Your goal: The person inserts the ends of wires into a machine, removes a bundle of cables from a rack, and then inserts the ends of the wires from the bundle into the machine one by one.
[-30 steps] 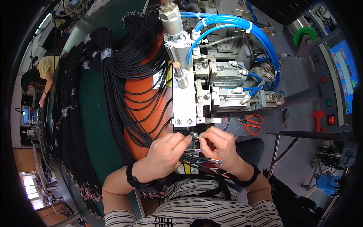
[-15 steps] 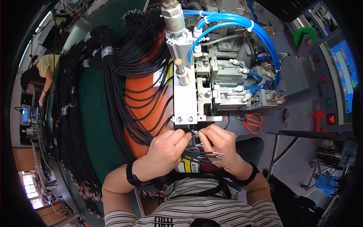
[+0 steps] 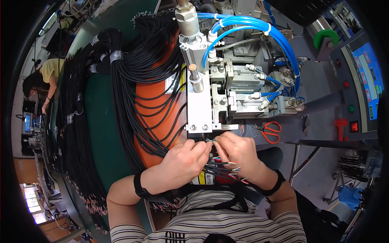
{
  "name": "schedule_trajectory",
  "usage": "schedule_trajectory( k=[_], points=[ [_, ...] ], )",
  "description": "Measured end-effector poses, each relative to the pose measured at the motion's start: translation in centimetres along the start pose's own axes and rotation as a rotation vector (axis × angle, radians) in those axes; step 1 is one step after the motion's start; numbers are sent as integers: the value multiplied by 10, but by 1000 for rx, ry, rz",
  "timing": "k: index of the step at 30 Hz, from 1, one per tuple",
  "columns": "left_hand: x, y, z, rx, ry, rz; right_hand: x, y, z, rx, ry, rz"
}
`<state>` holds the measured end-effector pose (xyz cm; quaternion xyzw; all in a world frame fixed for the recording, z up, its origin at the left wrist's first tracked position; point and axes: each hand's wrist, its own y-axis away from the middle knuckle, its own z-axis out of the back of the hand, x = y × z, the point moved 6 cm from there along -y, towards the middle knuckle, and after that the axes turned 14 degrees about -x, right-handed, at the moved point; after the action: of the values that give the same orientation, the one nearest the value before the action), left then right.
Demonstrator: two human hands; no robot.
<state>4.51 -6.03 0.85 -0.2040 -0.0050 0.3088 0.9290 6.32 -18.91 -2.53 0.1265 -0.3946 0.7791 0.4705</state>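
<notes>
My left hand point(image 3: 184, 160) is closed in a pinch on the end of a black cable, right below the front of the metal machine head point(image 3: 199, 109). Thin coloured wires point(image 3: 211, 141) fan out between the fingertips of both hands. My right hand point(image 3: 237, 152) pinches these wires from the other side; its fingertips almost meet those of the left. Under my hands lie several more black cables point(image 3: 214, 167) with stripped, multicoloured wire ends pointing right. The exact tips in my fingers are too small to make out.
Bundles of black cable point(image 3: 117, 81) lie on an orange surface point(image 3: 156, 109) and green table point(image 3: 103, 121) to the left. Red-handled scissors point(image 3: 270, 132) rest right of the machine. Blue air hoses point(image 3: 279, 36) arch above. A control screen point(image 3: 366, 77) stands far right; another person point(image 3: 50, 77) is far left.
My left hand has shifted slightly right, closer to the right fingertips. Both hands still pinch at the coloured wires in front of the machine head.
</notes>
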Motion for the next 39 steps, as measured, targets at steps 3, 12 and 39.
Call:
schedule_trajectory(
  k=[3,12,39],
  points=[
    [2,-3,1,-11,6,11,5,2,10,-291,-105,-22],
    [20,12,8,-92,122,159,-21,7,-8,-24,-348,-321],
    [-3,7,13,-243,118,19,-9,30,-24,173,-1268,-1028]
  ],
)
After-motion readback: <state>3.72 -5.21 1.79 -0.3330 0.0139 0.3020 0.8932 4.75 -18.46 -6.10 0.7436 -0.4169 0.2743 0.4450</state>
